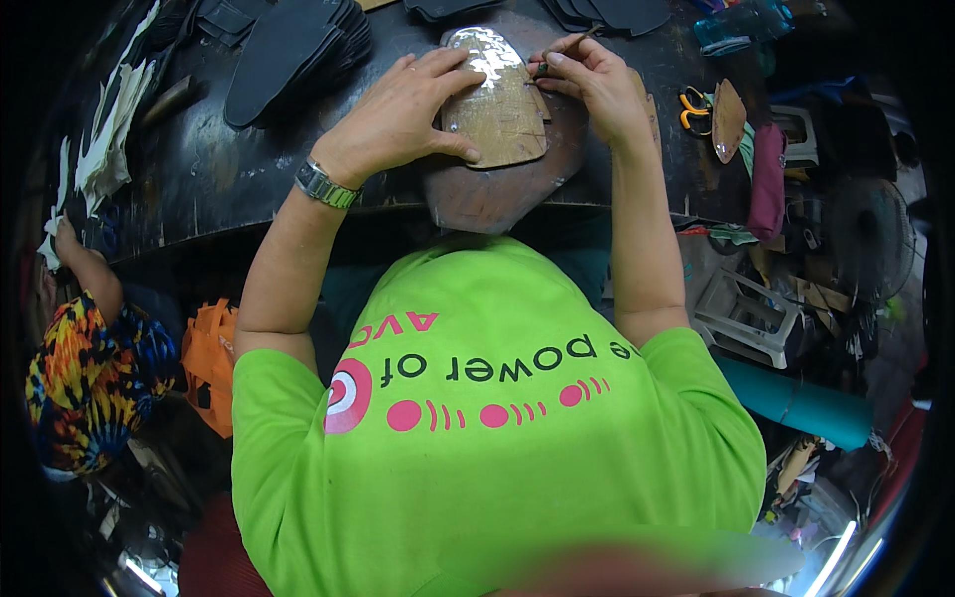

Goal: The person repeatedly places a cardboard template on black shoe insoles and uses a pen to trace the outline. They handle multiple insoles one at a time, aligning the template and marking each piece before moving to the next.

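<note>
A brown sole-shaped template [502, 119], shiny near its far end, lies on a worn reddish-brown board [487, 204]. My left hand [403, 104] lies across the template's left side, fingers and thumb spread, holding it down. At the template's right edge, my right hand [592, 85] is closed in a pinch round a thin brown stick-like tool [580, 40]. The tool's lower end is dark and sits close to the edge; its exact kind cannot be made out. Small brown strips show under the template's right side.
Stacked black sole-shaped pieces [298, 65] lie at the far left of the dark table [239, 179]. Orange-handled scissors [695, 111] and a brown oval piece [729, 121] lie at right. Beyond are a blue bottle [746, 25] and grey stool [751, 313]. Another person's hand [70, 242] is at far left.
</note>
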The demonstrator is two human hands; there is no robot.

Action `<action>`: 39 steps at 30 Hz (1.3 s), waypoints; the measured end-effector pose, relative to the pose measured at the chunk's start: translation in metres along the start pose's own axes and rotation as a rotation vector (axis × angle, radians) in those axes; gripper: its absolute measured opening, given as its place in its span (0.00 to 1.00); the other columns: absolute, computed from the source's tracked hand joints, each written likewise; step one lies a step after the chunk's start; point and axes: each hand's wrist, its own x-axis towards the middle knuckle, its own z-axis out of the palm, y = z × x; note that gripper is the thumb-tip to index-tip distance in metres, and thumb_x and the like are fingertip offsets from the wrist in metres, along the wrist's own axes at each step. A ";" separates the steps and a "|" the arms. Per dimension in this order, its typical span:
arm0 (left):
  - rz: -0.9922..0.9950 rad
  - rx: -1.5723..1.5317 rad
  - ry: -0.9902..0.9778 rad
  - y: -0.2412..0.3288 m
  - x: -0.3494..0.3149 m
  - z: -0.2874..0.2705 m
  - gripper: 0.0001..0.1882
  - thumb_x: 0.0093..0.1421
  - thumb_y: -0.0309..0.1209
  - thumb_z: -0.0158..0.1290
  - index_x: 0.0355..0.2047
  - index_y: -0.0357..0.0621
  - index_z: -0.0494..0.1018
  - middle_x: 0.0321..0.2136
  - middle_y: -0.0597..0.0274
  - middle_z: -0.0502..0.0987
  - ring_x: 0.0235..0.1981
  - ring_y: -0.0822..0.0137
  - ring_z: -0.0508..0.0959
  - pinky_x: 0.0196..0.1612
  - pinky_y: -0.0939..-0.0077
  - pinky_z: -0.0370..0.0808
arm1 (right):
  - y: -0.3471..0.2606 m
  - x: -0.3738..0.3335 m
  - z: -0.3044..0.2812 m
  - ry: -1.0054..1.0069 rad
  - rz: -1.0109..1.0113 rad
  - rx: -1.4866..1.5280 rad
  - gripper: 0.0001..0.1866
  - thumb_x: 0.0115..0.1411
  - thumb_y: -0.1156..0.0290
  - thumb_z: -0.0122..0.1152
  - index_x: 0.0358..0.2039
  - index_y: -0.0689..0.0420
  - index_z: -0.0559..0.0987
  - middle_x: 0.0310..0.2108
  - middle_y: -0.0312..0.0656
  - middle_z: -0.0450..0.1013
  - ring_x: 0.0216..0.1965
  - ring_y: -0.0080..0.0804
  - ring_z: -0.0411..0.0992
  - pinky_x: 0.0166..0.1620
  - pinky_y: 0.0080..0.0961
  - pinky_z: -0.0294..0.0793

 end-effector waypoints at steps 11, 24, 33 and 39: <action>0.034 0.089 0.052 -0.001 -0.005 0.011 0.52 0.42 0.60 0.70 0.65 0.55 0.67 0.69 0.49 0.61 0.70 0.46 0.59 0.73 0.49 0.52 | 0.007 -0.018 -0.010 -0.024 -0.070 0.052 0.07 0.67 0.74 0.60 0.44 0.61 0.78 0.42 0.46 0.81 0.43 0.33 0.82 0.47 0.24 0.83; 0.064 0.029 0.032 0.007 -0.011 0.012 0.37 0.48 0.49 0.67 0.60 0.65 0.73 0.71 0.50 0.59 0.73 0.43 0.53 0.72 0.47 0.52 | -0.002 -0.023 -0.023 -0.084 -0.124 0.227 0.08 0.67 0.76 0.57 0.44 0.65 0.77 0.42 0.46 0.79 0.43 0.30 0.79 0.45 0.20 0.78; 0.074 0.023 0.002 0.003 -0.010 0.011 0.38 0.48 0.50 0.69 0.62 0.66 0.73 0.71 0.52 0.57 0.73 0.45 0.52 0.73 0.49 0.53 | -0.015 -0.054 0.000 -0.341 -0.142 -0.511 0.19 0.48 0.73 0.75 0.41 0.62 0.79 0.28 0.38 0.71 0.32 0.26 0.68 0.37 0.26 0.70; 0.124 -0.056 -0.018 -0.012 -0.011 0.009 0.36 0.51 0.43 0.68 0.62 0.70 0.72 0.72 0.59 0.56 0.74 0.50 0.51 0.73 0.53 0.55 | -0.015 -0.050 0.006 -0.334 -0.003 -0.615 0.17 0.50 0.79 0.74 0.39 0.63 0.77 0.31 0.29 0.68 0.33 0.18 0.64 0.36 0.18 0.67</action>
